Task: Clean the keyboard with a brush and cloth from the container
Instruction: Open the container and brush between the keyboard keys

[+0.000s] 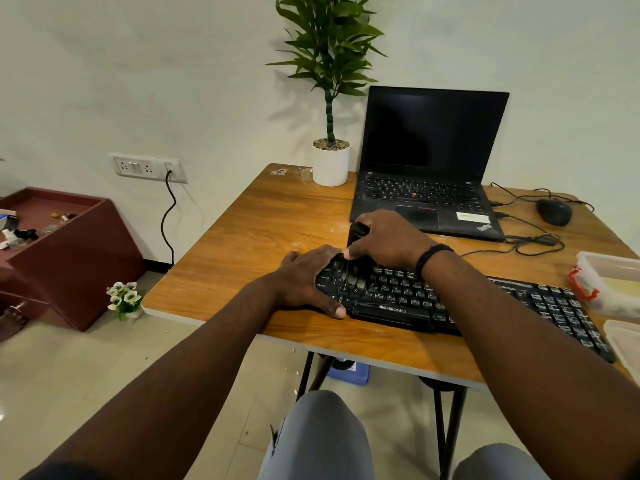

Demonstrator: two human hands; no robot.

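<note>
Right hand (384,239) is gripping the brush (356,233), bristles sweeping the keys | left hand (304,278), fingers flat, is pressing the left end of the keyboard (467,299) to keep it from sliding | container (609,271) is sitting open at the table's (242,237) right edge within reach.

My left hand (304,282) rests on the keyboard's (450,303) left end; my right hand (384,240) holds the brush (356,233) just behind it. The laptop (426,168) stands beyond my right hand, the plant pot (330,164) to its left, the mouse (554,211) and container (609,282) off right.
</note>
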